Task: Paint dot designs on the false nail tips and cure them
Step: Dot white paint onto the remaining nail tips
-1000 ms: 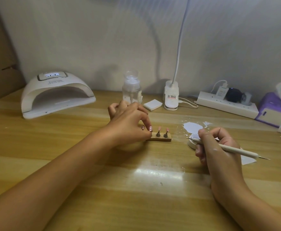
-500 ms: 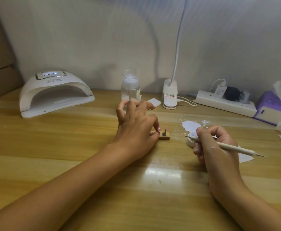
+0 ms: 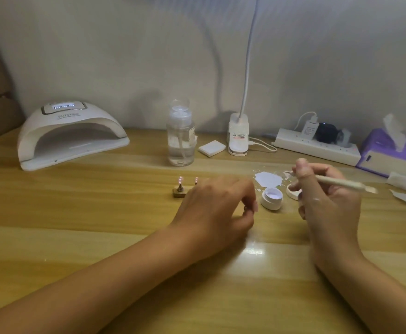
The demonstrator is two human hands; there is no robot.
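Note:
A small wooden holder stands mid-table with two pink nail tips upright on pegs. My left hand hides the holder's right end. Its thumb and fingers are curled and pinch a small dark peg with a pink nail tip, which is blurred. My right hand grips a pale dotting pen, its tip pointing left above an open white gel jar. The jar's lid lies beside it. A white curing lamp sits at the back left with its display lit.
A paper scrap with white paint lies behind the jar. Along the back stand a clear pump bottle, a white pad, a clip lamp base, a power strip and a purple tissue box.
My left hand has left the holder and moved right and toward me with one nail tip pinched. My right hand has lifted off the jar, which now shows.

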